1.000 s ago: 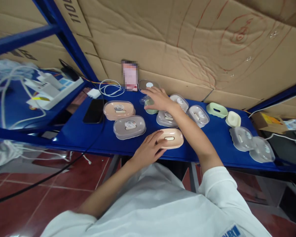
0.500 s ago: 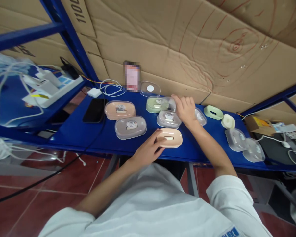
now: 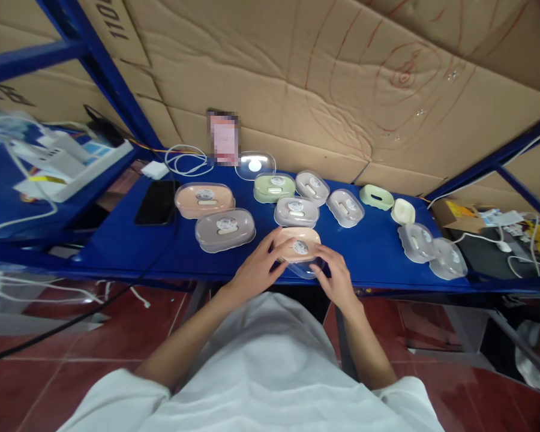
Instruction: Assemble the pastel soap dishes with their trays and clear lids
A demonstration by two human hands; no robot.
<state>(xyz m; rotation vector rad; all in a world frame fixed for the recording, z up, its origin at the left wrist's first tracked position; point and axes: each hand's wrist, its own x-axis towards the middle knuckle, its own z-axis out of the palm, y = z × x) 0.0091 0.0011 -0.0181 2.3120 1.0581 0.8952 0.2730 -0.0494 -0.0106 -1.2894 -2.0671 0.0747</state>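
Note:
A peach soap box (image 3: 297,239) sits near the front edge of the blue shelf (image 3: 378,252). A clear lid (image 3: 302,259) with a round sticker lies over it, tilted toward me. My left hand (image 3: 257,268) grips the box's left end. My right hand (image 3: 337,276) pinches the lid's right side. Behind stand closed boxes: a peach one (image 3: 204,200), a grey one (image 3: 225,228), a green one (image 3: 274,186) and clear-lidded ones (image 3: 296,211).
A loose clear lid (image 3: 254,165) leans at the cardboard wall. A black phone (image 3: 155,203) and white cable (image 3: 186,161) lie at left. Open green (image 3: 377,197) and cream (image 3: 403,211) bases and two clear lids (image 3: 432,251) sit at right.
My right hand came back from the rear boxes with a clear lid and set it over the peach box. The left hand stayed on the box. The camera view shifted a little.

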